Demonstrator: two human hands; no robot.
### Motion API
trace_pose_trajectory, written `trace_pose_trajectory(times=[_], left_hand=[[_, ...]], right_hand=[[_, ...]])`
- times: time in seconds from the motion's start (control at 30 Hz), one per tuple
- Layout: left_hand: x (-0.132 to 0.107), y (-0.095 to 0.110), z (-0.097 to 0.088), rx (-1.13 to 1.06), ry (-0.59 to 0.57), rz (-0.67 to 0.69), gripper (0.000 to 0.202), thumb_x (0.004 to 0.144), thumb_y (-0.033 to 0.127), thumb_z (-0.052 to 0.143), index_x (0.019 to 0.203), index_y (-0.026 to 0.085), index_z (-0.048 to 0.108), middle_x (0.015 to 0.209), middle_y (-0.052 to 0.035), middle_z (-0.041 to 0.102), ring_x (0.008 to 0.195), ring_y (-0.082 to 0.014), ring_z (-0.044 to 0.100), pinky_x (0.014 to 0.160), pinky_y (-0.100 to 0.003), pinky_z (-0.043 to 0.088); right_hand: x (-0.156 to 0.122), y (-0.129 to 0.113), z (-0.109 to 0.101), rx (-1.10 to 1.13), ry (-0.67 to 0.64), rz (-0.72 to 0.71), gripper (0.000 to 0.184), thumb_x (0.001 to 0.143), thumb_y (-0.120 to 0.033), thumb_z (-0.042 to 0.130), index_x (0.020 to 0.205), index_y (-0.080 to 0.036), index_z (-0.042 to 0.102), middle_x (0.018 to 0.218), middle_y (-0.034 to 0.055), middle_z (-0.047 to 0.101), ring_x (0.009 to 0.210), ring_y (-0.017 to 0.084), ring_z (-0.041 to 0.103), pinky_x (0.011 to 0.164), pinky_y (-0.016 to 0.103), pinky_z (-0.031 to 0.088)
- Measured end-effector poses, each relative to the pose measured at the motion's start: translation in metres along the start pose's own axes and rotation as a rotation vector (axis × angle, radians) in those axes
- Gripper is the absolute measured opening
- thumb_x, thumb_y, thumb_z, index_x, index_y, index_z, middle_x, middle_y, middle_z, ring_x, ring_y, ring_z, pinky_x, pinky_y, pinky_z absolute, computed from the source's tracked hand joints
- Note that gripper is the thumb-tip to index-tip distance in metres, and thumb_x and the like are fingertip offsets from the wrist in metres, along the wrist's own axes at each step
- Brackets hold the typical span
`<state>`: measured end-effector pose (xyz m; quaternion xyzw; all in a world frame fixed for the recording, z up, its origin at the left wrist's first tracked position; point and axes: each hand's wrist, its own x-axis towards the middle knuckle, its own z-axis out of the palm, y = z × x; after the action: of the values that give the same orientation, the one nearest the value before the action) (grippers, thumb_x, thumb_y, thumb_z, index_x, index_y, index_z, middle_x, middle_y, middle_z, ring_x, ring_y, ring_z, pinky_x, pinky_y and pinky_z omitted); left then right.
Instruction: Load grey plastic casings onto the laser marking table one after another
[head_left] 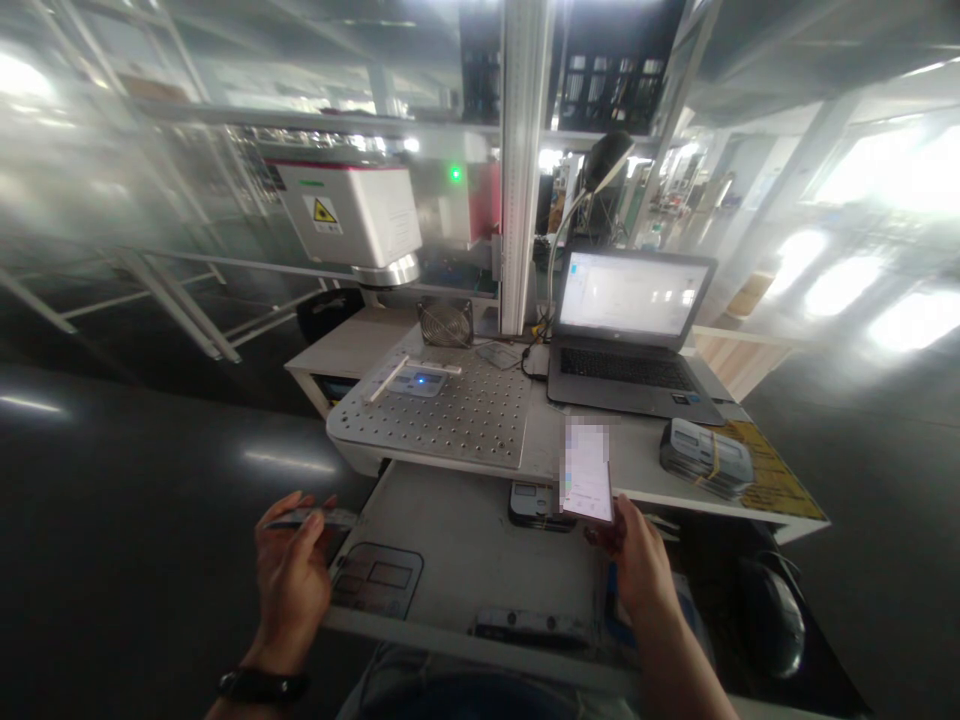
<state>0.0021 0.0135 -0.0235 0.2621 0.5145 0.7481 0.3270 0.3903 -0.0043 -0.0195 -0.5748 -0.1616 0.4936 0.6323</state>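
My left hand (294, 570) pinches a thin flat panel (341, 519) between thumb and fingers; it is seen nearly edge-on, so its face is hidden. My right hand (645, 560) is closed round the lower end of a smartphone (589, 480), its lit screen facing up towards me and partly blurred out. Just beside my left hand, a panel with a rectangular window (379, 580) lies on the pulled-out shelf (457, 560). More such panels (536, 505) lie behind the phone, at the shelf's back.
A laser machine head (352, 215) hangs over a perforated metal plate (480, 420), where one panel (416, 380) sits against white strips. A fan (445, 322) stands behind. To the right are an open laptop (630, 330), a rubber-banded panel stack (705, 457) and a mouse (772, 615).
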Motion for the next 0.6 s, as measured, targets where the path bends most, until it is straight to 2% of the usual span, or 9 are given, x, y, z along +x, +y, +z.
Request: trace_pose_trajectory(times=[0.43, 0.6], left_hand=[[-0.0009, 0.0017, 0.0003, 0.023, -0.004, -0.005, 0.047, 0.073, 0.032, 0.076, 0.115, 0.031, 0.057, 0.106, 0.0037, 0.058, 0.090, -0.0132, 0.064, 0.077, -0.026, 0.046], [0.0005, -0.0001, 0.0007, 0.102, -0.016, 0.011, 0.048, 0.073, 0.034, 0.074, 0.117, 0.032, 0.054, 0.108, 0.0036, 0.057, 0.092, -0.0129, 0.063, 0.077, -0.025, 0.046]], right_hand=[[0.0016, 0.0009, -0.0010, 0.010, 0.000, 0.015, 0.047, 0.071, -0.057, 0.075, 0.096, -0.017, 0.072, 0.084, 0.0003, 0.075, 0.071, 0.017, 0.063, 0.057, 0.029, 0.053], [-0.0011, -0.0012, 0.0006, 0.019, -0.013, 0.001, 0.044, 0.072, -0.055, 0.074, 0.093, -0.017, 0.072, 0.079, -0.0002, 0.073, 0.068, 0.016, 0.061, 0.057, 0.028, 0.052]])
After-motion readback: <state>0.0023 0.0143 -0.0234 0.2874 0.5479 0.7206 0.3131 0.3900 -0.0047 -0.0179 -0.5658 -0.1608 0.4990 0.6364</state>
